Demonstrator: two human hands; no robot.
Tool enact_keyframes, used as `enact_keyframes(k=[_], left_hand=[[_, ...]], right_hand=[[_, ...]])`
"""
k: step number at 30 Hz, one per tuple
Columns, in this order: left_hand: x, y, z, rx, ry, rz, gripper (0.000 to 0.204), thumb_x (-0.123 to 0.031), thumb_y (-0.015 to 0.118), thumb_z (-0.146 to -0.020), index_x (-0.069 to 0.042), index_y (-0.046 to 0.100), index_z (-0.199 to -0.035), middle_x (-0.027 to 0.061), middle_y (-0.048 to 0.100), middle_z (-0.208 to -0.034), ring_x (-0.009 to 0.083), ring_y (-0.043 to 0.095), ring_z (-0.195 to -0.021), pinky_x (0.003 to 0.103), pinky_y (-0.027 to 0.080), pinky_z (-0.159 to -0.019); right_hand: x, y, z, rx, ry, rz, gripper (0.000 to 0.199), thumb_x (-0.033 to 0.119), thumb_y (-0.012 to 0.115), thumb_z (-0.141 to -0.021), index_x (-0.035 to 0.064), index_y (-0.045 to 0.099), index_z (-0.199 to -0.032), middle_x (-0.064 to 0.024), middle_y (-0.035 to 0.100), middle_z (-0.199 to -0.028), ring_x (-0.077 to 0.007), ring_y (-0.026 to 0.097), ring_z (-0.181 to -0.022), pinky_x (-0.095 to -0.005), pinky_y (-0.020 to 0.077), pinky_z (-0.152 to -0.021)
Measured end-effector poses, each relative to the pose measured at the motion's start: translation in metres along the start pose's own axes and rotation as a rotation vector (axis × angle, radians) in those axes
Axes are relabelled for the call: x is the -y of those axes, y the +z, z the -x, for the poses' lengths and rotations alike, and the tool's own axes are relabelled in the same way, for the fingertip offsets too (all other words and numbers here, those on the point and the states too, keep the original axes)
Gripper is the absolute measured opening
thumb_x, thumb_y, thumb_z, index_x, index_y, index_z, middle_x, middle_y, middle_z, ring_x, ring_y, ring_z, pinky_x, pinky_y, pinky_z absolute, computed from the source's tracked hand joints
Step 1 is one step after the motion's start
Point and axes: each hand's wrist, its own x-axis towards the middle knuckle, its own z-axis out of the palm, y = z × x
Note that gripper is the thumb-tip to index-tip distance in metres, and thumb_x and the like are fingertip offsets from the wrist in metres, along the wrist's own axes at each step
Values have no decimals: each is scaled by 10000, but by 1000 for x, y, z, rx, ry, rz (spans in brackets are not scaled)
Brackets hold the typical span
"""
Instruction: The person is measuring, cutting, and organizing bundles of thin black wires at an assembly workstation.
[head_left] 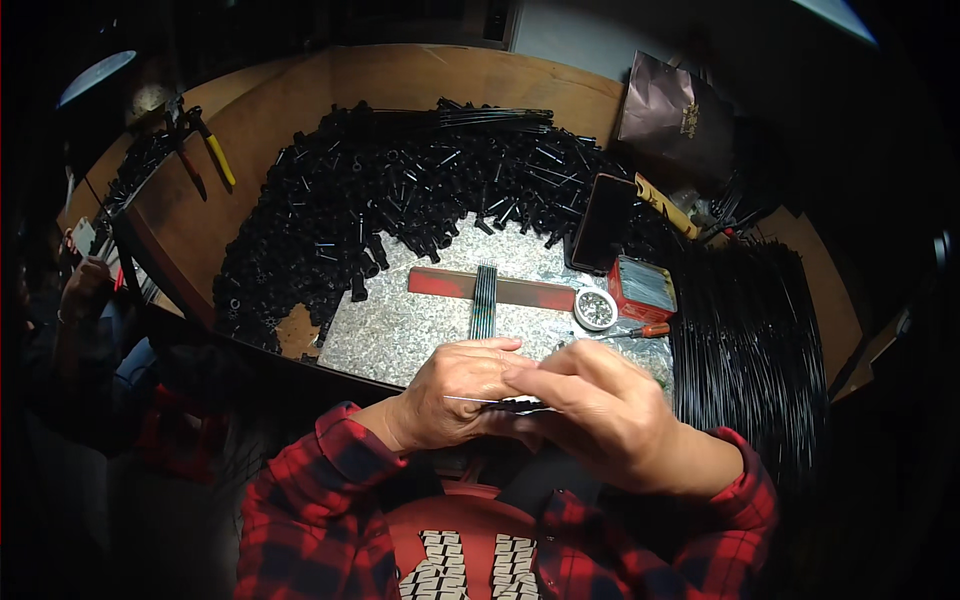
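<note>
Two hands, left hand [450, 395] and right hand [600, 405], grip closed on thin wire [470, 400] (table edge near)

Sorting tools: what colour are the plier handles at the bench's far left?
Yellow on the pliers, seen in the head view.

Wooden table [400, 80] lit from above, speckled stone slab [400, 320] set at its middle; surroundings left dark; pale wall strip [570, 35] seen behind.
</note>
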Motion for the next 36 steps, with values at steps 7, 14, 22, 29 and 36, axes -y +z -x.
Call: enact_keyframes(k=[7, 14, 22, 29, 36], left_hand=[[37, 18, 59, 496, -245, -488, 886, -587, 716, -657, -56, 471, -1322, 138, 376, -1441, 311, 280, -1380, 480, 272, -1099], [24, 14, 47, 393, -245, -433, 773, -510, 742, -684, -39, 511, -1251, 157, 440, -1379, 346, 338, -1341, 489, 272, -1099], [-18, 3, -53, 298, -168, 19, 253, -267, 662, -854, -30, 616, -931, 136, 620, -701, 335, 613, -636, 380, 486, -578], [7, -25, -8, -116, -808, 422, 152, -131, 613, -907, 15, 635, -942, 51, 678, -812, 119, 641, -733, 263, 515, -652], [41, -2, 67, -963, -1041, 717, 226, -209, 581, -936, 17, 594, -946, 139, 669, -844, 176, 657, -722, 300, 549, -593]], right_hand=[[-5, -2, -1, 75, 30, -38, 261, 11, 748, -709, 23, 640, -946, -94, 589, -794, -215, 607, -680, -308, 488, -560], [6, -61, -45, 25, 42, -22, 120, 15, 695, -767, -10, 665, -880, -87, 585, -792, -141, 545, -671, -243, 412, -565], [2, -139, -73, -277, 67, 184, 190, 103, 579, -881, -16, 609, -1025, -86, 557, -917, -112, 527, -750, -214, 410, -647], [-42, -84, -53, -359, 129, 77, 401, 84, 574, -898, 7, 511, -1286, -99, 569, -1089, -162, 579, -940, -275, 486, -833], [5, 121, 83, 148, 1052, -1387, 255, 133, 456, -991, 1, 468, -1210, -85, 590, -958, -126, 616, -730, -266, 526, -655]])
